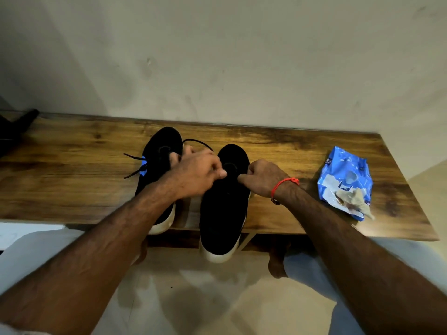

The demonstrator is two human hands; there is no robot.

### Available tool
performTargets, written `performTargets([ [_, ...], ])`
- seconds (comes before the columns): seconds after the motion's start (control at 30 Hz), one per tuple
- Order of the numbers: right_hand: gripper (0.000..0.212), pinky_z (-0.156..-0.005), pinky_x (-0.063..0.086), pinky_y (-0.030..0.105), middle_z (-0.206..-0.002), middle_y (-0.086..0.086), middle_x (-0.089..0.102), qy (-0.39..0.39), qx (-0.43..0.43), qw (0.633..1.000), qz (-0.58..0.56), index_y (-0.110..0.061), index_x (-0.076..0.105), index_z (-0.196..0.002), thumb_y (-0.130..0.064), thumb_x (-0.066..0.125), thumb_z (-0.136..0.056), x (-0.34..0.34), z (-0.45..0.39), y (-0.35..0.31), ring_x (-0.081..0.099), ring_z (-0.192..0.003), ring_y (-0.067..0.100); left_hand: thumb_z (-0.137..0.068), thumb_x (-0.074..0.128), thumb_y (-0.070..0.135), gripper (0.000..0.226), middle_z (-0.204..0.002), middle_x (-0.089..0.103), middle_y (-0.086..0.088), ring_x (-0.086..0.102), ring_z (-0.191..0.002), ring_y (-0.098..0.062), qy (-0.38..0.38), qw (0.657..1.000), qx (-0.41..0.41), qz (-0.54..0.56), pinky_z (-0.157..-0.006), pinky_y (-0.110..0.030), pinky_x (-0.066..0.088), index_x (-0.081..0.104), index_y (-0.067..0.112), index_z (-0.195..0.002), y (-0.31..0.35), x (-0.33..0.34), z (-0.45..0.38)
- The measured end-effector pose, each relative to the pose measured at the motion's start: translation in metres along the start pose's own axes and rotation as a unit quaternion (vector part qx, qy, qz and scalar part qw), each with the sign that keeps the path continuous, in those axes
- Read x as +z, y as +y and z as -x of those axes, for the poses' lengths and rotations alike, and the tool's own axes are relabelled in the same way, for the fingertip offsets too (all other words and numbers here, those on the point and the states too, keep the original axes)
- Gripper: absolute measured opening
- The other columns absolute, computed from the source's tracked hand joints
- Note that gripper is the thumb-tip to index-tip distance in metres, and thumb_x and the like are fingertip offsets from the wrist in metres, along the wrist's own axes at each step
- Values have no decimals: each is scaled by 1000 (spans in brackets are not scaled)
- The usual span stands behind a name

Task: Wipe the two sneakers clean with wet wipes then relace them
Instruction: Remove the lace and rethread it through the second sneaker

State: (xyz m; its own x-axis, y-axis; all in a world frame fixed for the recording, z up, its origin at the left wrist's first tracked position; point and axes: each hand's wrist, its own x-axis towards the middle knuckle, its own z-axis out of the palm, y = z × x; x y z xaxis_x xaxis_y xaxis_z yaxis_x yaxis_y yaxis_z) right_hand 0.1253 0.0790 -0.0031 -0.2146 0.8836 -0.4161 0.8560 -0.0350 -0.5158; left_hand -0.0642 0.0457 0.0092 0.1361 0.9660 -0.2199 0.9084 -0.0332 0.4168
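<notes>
Lacing stage: your left hand [198,175] and right hand [260,176] pinch lace ends over the right sneaker [223,204], toe overhanging the surface [72,170] for reach.

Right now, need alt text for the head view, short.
Both hands, left hand and right hand, grip the lace over the right-side black sneaker on a wooden bench. A second black sneaker stands beside it, laces loose. A blue wipes pack with a used wipe lies right.
</notes>
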Motion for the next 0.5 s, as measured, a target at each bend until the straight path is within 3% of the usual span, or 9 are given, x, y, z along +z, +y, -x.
performTargets([
  [0.1, 30, -59, 37, 33, -67, 1, 47, -24, -3, 1000, -2, -18, 46, -67, -32, 60, -90, -3, 1, 1, 45, -64, 18, -100, 58, 31, 7, -109, 60, 5, 40, -122, -25, 175, 977, -118, 10, -91, -44, 25, 58, 27, -93, -19, -22, -5],
  [0.17, 29, -59, 35, 31, -68, 0, 45, -45, -13, 999, -16, -19, 46, -68, -27, 60, -92, -6, 1, 2, 43, -64, 16, -97, 60, 26, 8, -126, 57, 1, 37, -120, -24, 209, 967, -148, -2, -90, -42, 24, 58, 27, -105, -28, -30, -6],
  [0.23, 28, -59, 35, 31, -70, 0, 46, -60, -24, 998, -29, -19, 47, -70, -25, 60, -94, -8, 2, 0, 43, -66, 16, -94, 66, 30, 42, -158, 30, -3, 27, -136, -31, 173, 974, -145, -31, -103, -49, 26, 50, 31, -133, -26, -25, -5],
  [0.3, 25, -60, 36, 30, -72, 1, 48, -69, -30, 997, -33, -19, 50, -73, -25, 60, -95, -8, 2, -1, 45, -68, 15, -92, 68, 45, 60, -165, 11, -1, 19, -143, -35, 138, 982, -113, -53, -110, -54, 24, 41, 34, -144, -16, -10, -3],
  [0.43, 18, -60, 39, 28, -80, 0, 55, -60, -29, 997, -30, -18, 56, -82, -31, 60, -94, -5, 0, -1, 50, -73, 14, -80, 59, 78, 51, -151, 34, 2, 28, -133, -28, 78, 989, -69, -104, -102, -50, 28, 55, 36, -109, 1, 11, -1],
  [0.5, 11, -61, 40, 28, -86, -2, 57, -41, -36, 998, -33, -21, 57, -92, -31, 62, -93, -1, -1, 2, 52, -76, 13, -83, 56, 77, 51, -146, 38, 0, 32, -129, -29, 70, 982, -66, -163, -102, -51, 30, 56, 33, -109, 1, 16, 1],
])
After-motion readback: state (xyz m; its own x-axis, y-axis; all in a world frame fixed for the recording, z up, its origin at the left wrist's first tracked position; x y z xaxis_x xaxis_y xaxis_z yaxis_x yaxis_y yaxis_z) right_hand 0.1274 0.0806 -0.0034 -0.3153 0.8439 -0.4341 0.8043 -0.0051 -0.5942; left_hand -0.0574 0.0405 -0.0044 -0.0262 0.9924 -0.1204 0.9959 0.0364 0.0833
